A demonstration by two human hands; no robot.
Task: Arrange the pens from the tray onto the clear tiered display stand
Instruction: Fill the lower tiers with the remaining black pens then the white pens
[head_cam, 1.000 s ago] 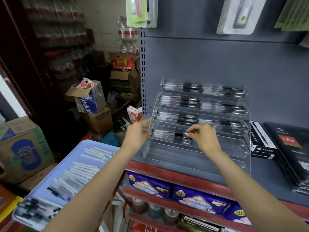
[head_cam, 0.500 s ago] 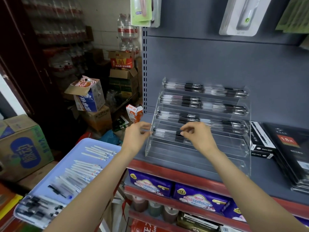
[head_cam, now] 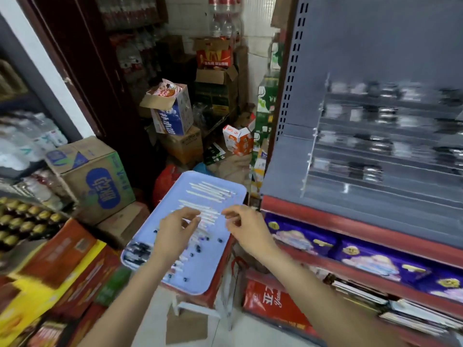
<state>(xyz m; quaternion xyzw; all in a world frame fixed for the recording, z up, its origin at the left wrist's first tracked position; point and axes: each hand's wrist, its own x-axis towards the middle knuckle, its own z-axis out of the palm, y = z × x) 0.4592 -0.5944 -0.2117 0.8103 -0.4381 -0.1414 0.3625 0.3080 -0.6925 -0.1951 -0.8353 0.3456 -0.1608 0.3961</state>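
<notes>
Two bare hands hover over the pale blue plastic tray (head_cam: 220,266) at about 6 o'clock in the view. The left hand (head_cam: 175,231) is spread palm-down with loosely bent fingers above the middle of the tray, holding nothing. The right hand (head_cam: 246,227) hangs just past the tray's right rim with fingers loosely curled; motion blur hides whether anything is pinched between them.

On the rounded rectangular tray lie thin white pen refills (head_cam: 210,194), perhaps a dozen or more, side by side with their long axes running from 10 to 4 o'clock. A clump of dark-capped pens (head_cam: 139,251) sits at the tray's near-left corner, and small dark caps (head_cam: 198,249) are scattered nearby.

Farther off at 2 o'clock, the clear tiered display stand (head_cam: 375,151) stands on the grey shelf (head_cam: 280,171); its blurred steps carry pens lying horizontally, 9 to 3 o'clock.
</notes>
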